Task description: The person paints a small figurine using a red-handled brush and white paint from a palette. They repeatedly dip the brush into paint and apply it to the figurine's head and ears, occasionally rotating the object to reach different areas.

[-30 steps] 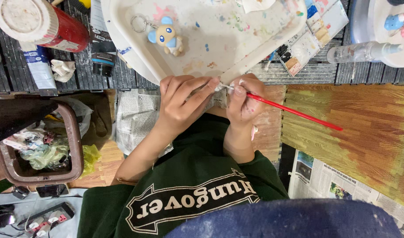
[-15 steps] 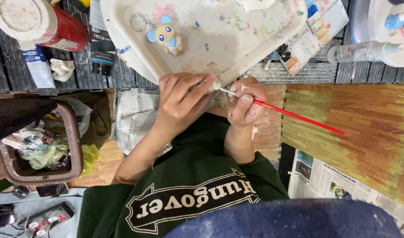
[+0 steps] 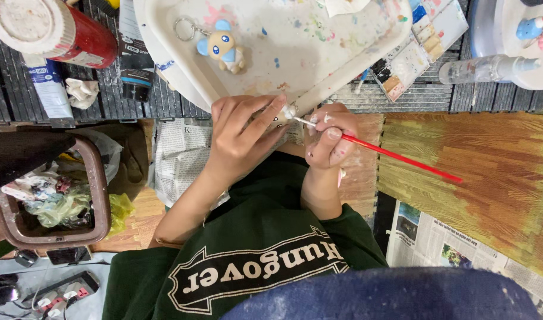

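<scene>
Far left: brown bin [image 3: 96, 195] w/ scraps, red-sided paint tub [image 3: 52, 29] above it. Left hand [image 3: 242, 139], fingers closed round a small pale figure [image 3: 280, 115], mostly hidden, at the edge of the white tray [image 3: 342, 65]. 1 blue-eared keychain figure [image 3: 221, 50] lies in the tray. Right hand [image 3: 330, 139], fingers pinching a red brush [image 3: 401, 158], tip touching the small figure.

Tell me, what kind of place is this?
Probably a craft painting spot. A paint-splattered white tray holds a small painted figure, the right hand holds a red paintbrush, and a paint palette lies nearby.
</scene>
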